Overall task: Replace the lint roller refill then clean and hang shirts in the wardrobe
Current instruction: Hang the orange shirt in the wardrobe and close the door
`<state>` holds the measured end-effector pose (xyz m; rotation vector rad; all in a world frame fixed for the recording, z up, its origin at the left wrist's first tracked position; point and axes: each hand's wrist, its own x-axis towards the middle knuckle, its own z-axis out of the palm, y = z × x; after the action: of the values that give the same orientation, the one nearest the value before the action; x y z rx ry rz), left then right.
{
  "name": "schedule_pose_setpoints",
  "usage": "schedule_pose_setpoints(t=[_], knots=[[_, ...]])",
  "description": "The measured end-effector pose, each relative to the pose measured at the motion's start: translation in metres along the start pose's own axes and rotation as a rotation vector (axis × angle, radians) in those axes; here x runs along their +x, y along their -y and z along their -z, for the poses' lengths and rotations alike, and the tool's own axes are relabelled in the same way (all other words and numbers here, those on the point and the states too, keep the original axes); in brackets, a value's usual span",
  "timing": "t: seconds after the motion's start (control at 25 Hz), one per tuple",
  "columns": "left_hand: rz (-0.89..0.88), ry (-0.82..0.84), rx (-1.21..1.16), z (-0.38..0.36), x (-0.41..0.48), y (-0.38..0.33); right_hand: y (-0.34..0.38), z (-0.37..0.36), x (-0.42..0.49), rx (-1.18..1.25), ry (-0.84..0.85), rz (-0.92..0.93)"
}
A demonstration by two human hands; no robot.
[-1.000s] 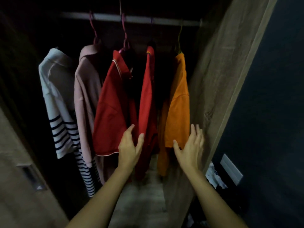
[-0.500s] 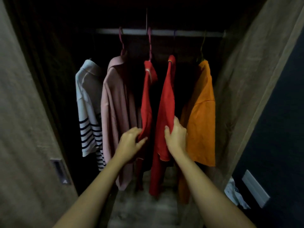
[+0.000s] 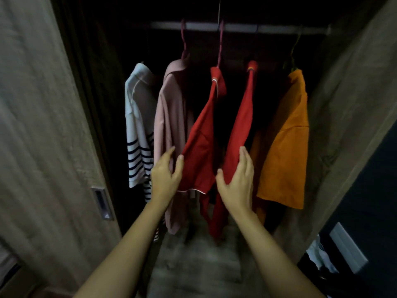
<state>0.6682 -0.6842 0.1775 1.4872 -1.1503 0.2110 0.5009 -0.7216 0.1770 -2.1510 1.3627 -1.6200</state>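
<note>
Five shirts are seen hung in a row from the wardrobe rail [image 3: 236, 26] across the top of the frame: a striped white shirt [image 3: 137, 117] at centre left, a pink shirt [image 3: 171, 117] beside it, two red shirts at centre, and an orange shirt [image 3: 285, 143] at centre right. Each is hung long axis downward, edge-on to the camera.

The left-hand red shirt [image 3: 204, 134] is touched at its lower edge by the left hand [image 3: 165, 177], whose fingers [image 3: 179, 166] are spread and loosely curved against the cloth rather than clamped on it. The right-hand red shirt [image 3: 240, 125] is met by the right hand [image 3: 238, 181], thumb on one side of the cloth and fingers on the other, loosely spread; whether the fabric is truly pinched cannot be told.

Both red shirts lie directly above and ahead of the hands, each hand being nearer its own garment, and a dark gap is held between them. The next move is judged to depend on that gap: the two garments would be parted sideways along the rail or smoothed downward along their length.

No lint roller is seen. Two hands and two wardrobe doors are counted, the left door [image 3: 53, 125] bearing one recessed handle [image 3: 102, 201] at lower left.
</note>
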Motion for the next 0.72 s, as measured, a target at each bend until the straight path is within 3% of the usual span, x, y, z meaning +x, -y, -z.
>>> schedule_pose_setpoints(t=[0.16, 0.36, 0.6, 0.72], knots=[[-0.205, -0.085, 0.040, 0.040, 0.025, 0.004, 0.039, -0.028, -0.010, -0.009, 0.042, 0.242], [-0.273, -0.072, 0.284, 0.102, 0.025, 0.068, 0.079, -0.097, -0.088, -0.040, 0.381, 0.412], [-0.346, 0.134, 0.538, 0.172, 0.038, 0.134, 0.112, -0.173, -0.175, -0.255, 0.776, 0.534], [-0.445, 0.294, 0.661, 0.191, 0.053, 0.157, 0.122, -0.204, -0.196, -0.537, 0.952, 0.707]])
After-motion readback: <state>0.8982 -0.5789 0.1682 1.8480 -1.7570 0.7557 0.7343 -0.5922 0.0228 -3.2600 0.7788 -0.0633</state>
